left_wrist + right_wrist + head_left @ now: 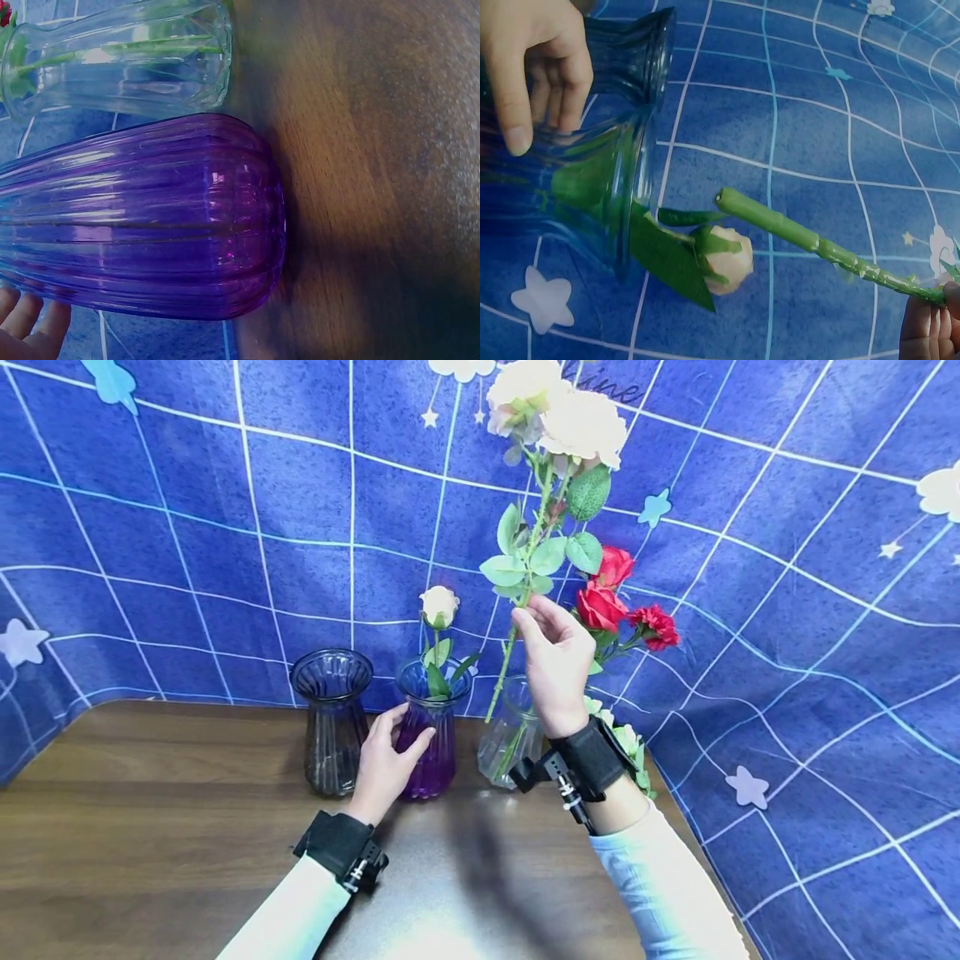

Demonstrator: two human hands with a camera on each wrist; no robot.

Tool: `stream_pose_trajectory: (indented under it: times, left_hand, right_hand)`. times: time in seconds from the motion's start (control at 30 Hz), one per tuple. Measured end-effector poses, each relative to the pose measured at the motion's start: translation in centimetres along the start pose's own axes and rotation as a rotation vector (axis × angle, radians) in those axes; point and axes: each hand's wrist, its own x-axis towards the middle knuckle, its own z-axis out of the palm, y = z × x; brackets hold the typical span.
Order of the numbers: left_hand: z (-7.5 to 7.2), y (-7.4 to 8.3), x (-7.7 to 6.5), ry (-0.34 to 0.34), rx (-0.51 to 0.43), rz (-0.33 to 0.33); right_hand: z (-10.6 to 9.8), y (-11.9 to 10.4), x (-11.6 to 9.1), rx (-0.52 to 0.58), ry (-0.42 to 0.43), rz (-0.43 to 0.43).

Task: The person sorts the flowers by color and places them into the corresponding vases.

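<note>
My right hand (558,664) pinches the green stem of a tall artificial rose stem (536,539) with large white blooms (581,427). Its cut lower end (727,199) hangs to the right of the purple-and-blue glass vase (431,760), higher than that vase's rim. My left hand (386,764) holds this ribbed vase from its left side, thumb in front and fingers round the side. In the vase stands one pale rosebud (438,607) with green leaves. The left wrist view shows the vase's purple base (187,225) on the table.
A dark grey glass vase (330,735) stands left of the purple one. To the right, partly behind my right wrist, is a clear glass vase (498,752) with a stem inside. Red flowers (603,606) rise behind my hand. A blue gridded cloth (225,560) backs the wooden table (150,827).
</note>
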Motion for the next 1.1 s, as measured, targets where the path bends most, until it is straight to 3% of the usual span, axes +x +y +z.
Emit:
stream_pose_trajectory:
  times: [0.47,1.1]
  left_hand:
    - [0.0,-0.2,0.1,0.019,-0.003,0.01]
    - [0.1,-0.2,-0.1,0.02,-0.002,0.027]
  right_hand:
    - [3.9,2.1,0.9,0.076,-0.003,-0.015]
    - [5.7,4.7,1.4,0.013,-0.009,-0.053]
